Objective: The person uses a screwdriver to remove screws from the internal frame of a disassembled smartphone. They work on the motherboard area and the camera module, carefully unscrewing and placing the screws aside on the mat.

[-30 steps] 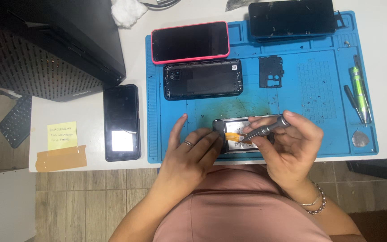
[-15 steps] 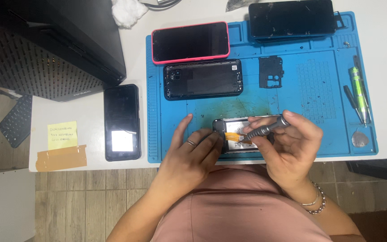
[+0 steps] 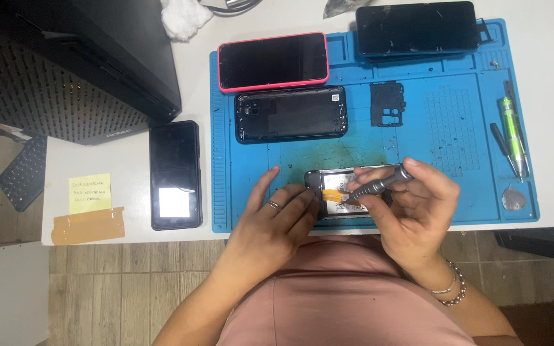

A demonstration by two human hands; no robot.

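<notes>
The left hand [image 3: 270, 221] presses flat to steady the opened phone [image 3: 344, 192] on the blue mat [image 3: 431, 138] while the right hand [image 3: 411, 211], its grip closed on a grey screwdriver [image 3: 376, 184], works the tip at the orange flex cable [image 3: 333, 195] just beside it, likely loosening an internal part, which calls for steady, light pressure.

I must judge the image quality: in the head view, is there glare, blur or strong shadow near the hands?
Head view: light is even and soft; the blue mat shows no harsh shadows. The opened phone and grey screwdriver look sharp, no motion blur. Weak reflections on the pink-edged phone; a bright glow on the black phone.
</notes>
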